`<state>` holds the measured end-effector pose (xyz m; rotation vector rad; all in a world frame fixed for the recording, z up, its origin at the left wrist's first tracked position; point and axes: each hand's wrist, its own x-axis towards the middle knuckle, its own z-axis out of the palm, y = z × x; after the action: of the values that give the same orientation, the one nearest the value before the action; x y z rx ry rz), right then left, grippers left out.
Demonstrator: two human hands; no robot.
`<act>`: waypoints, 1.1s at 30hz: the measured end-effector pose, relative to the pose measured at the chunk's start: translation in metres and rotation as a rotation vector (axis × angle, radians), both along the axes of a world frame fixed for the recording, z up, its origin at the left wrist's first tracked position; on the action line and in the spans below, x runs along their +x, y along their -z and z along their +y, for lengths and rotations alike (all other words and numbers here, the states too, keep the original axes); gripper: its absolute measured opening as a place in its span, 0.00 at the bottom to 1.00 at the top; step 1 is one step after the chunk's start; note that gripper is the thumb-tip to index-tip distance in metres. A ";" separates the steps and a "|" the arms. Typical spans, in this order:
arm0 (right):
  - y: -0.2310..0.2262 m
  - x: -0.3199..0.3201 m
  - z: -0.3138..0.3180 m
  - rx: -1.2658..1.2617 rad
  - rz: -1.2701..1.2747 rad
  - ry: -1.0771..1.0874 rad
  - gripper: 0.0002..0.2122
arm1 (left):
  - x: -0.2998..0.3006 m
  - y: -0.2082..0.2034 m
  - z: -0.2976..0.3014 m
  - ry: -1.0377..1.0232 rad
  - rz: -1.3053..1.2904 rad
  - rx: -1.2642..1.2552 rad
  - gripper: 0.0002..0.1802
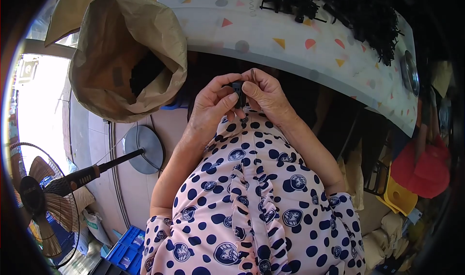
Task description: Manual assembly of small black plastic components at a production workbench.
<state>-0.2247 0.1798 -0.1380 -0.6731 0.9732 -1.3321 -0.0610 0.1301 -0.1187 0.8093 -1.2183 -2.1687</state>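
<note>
Between my two hands, in front of my chest, is a small black plastic part [238, 88]. My left hand [216, 96] pinches it from the left with thumb and fingers. On its other side my right hand [266, 93] has its thumb against the part and its fingers curled behind. The part's far side is hidden by my fingers. Beyond my hands and to the right, a heap of black plastic pieces [361, 13] lies on the table [271, 28], which has a white cover patterned with coloured shapes.
Left of my hands stands an open brown paper sack [164, 37] with dark contents. A standing fan [41, 197] with a round base [144, 149] is at the lower left, near a blue crate [127, 250]. A round metal dish [410, 74] sits at the table's right end, above a red seat [421, 166].
</note>
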 end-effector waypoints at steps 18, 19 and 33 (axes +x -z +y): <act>-0.006 0.009 0.008 -0.069 0.448 -0.030 0.11 | -0.004 0.007 0.000 -0.038 -0.239 -0.365 0.20; -0.009 0.011 0.009 -0.075 0.487 -0.044 0.11 | -0.004 0.008 -0.001 -0.037 -0.239 -0.365 0.20; 0.003 0.018 0.003 -0.106 0.835 -0.081 0.07 | -0.004 0.021 0.004 -0.100 -0.451 -0.634 0.16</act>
<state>-0.2067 0.1829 -0.1411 -1.3915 1.5134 -1.0284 -0.0645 0.1337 -0.1396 1.0592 -1.8983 -1.4066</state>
